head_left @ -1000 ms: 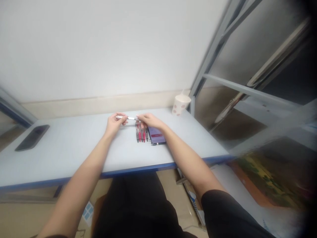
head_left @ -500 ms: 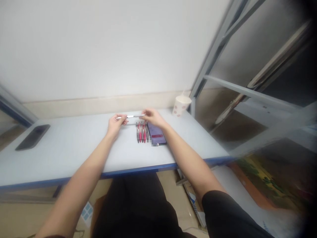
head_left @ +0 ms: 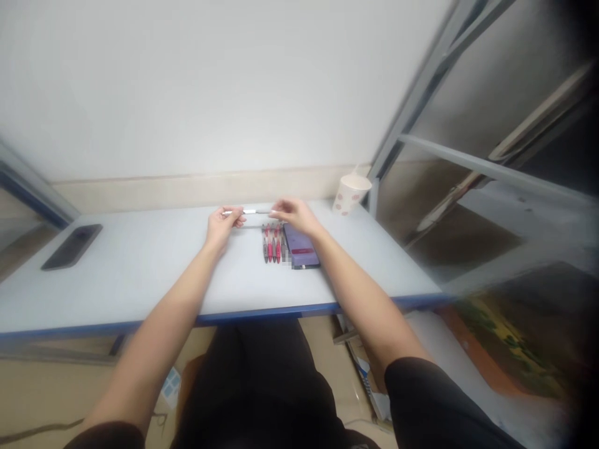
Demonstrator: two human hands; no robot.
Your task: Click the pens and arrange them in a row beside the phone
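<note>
My left hand (head_left: 223, 226) pinches one end of a slim pen (head_left: 249, 212) with a white and grey barrel, held level just above the table. Around its other end close the fingertips of my right hand (head_left: 296, 215). Below the right hand, several red and dark grey pens (head_left: 271, 248) lie side by side on the tabletop, upper ends partly covered by the fingers. Against the row's right side rests a purple flat case or pouch (head_left: 303, 249) with a red label, partly hidden by my right wrist.
A dark phone (head_left: 72, 247) lies on the left of the white table (head_left: 140, 249). At the back right stands a dotted paper cup (head_left: 350, 194) beside the metal frame (head_left: 412, 118). The wall rises behind the table.
The whole view has shifted slightly, so the table things appear a little further right and higher. Both hands keep hold of the pen in much the same pose.
</note>
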